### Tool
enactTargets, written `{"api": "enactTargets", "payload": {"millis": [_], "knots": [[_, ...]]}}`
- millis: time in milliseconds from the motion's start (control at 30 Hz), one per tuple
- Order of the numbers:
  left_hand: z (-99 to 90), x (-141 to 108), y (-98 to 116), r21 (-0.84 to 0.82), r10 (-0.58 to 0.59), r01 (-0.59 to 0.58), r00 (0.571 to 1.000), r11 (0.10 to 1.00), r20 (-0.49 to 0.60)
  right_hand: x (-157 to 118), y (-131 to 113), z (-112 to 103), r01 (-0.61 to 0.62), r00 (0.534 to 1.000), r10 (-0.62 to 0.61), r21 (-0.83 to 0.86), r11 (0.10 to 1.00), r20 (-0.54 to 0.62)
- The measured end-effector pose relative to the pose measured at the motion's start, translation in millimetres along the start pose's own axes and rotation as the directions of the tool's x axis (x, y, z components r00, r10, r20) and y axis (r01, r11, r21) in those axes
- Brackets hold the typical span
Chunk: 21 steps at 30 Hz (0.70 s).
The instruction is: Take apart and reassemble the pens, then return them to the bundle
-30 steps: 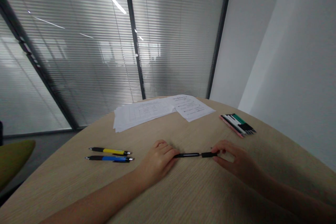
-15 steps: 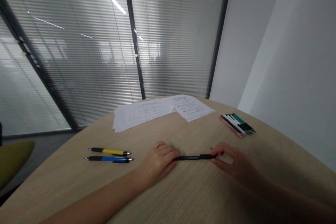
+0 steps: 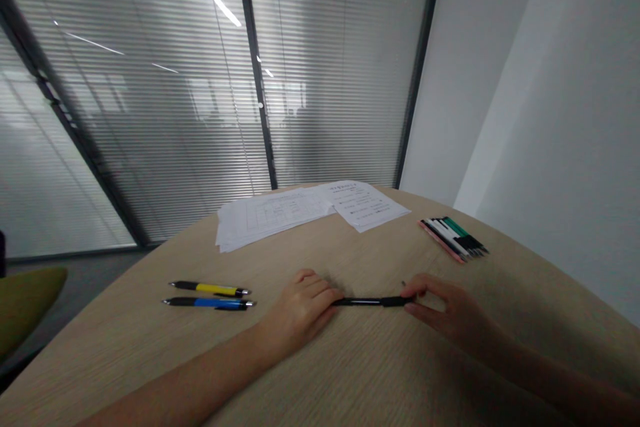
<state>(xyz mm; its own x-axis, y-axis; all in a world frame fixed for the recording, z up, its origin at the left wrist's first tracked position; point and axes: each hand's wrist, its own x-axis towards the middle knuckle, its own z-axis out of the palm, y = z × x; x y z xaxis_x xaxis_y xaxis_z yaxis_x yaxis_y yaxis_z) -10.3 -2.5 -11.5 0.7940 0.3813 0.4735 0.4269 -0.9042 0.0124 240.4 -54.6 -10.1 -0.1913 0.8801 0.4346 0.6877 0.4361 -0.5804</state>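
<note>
Black pen (image 3: 373, 301) lies level across the pale wood surface (image 3: 125, 327), its ends between both hands. The left hand (image 3: 300, 307) has its grip closed over one end, while the right hand (image 3: 447, 303) pinches the other (a small gap shows inside that grip). A yellow pen (image 3: 215, 289) and a blue pen (image 3: 210, 303) lie side by side left of the left hand; printed papers (image 3: 310, 210) and a pen pack (image 3: 453, 238) lie farther ahead.
</note>
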Motion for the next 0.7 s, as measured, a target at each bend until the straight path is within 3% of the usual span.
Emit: {"api": "enactTargets", "payload": {"millis": [200, 467, 700], "knots": [[-0.7, 1, 1, 0.016, 0.036, -0.035, 0.999, 0.999, -0.033, -3, 0, 5, 0.034, 0.999, -0.034, -0.044, 0.998, -0.011], [-0.8, 1, 11, 0.062, 0.141, -0.137, 0.987, 0.989, -0.070, -10, -8, 15, 0.272, 0.962, -0.272, -0.143, 0.952, 0.020], [2.1, 2, 31, 0.019, 0.116, -0.115, 0.990, 0.993, -0.078, -18, -17, 18, 0.403, 0.915, -0.393, -0.221, 0.888, 0.089]]}}
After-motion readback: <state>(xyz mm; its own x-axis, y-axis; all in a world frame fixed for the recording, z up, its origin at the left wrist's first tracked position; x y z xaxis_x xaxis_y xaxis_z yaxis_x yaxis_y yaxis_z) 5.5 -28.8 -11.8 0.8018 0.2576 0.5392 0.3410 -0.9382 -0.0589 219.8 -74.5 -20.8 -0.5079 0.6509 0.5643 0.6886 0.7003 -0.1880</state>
